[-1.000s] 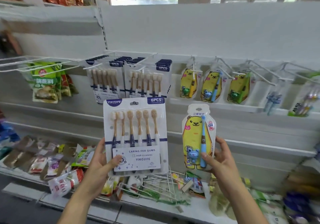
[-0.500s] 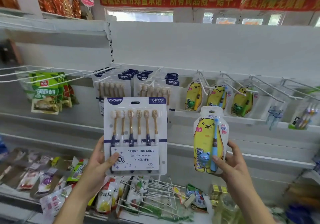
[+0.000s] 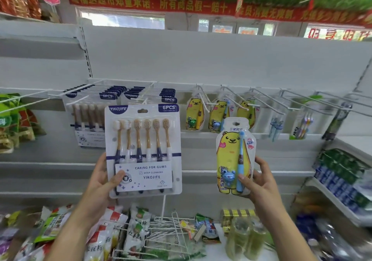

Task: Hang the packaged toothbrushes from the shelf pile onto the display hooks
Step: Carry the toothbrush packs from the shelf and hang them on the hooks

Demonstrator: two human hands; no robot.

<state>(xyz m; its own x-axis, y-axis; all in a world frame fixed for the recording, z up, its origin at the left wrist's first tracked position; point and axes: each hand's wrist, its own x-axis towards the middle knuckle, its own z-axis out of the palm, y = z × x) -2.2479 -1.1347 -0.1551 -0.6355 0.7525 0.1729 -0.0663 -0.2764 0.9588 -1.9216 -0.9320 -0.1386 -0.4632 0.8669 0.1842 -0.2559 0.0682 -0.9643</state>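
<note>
Hands were both full on my feed: left hand (image 3: pixel 100 182) gripped the six-pack of toothbrushes (image 3: pixel 144 150) by its lower left corner, thumb across the front, card upright. Right hand (image 3: pixel 259 182) pinched the yellow bear toothbrush pack (image 3: pixel 233 156) near its bottom, off at the six-pack's 3 o'clock. Matching packs hung on the display hooks (image 3: pixel 267 99) up toward 12, and loose wire hooks (image 3: pixel 167 226) lay on the shelf at 6.

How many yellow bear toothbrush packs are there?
4. Three hang side by side on the hooks: left pack, middle pack, right pack. The fourth pack is gripped in the right hand. More may be hidden behind the hanging ones.
</note>
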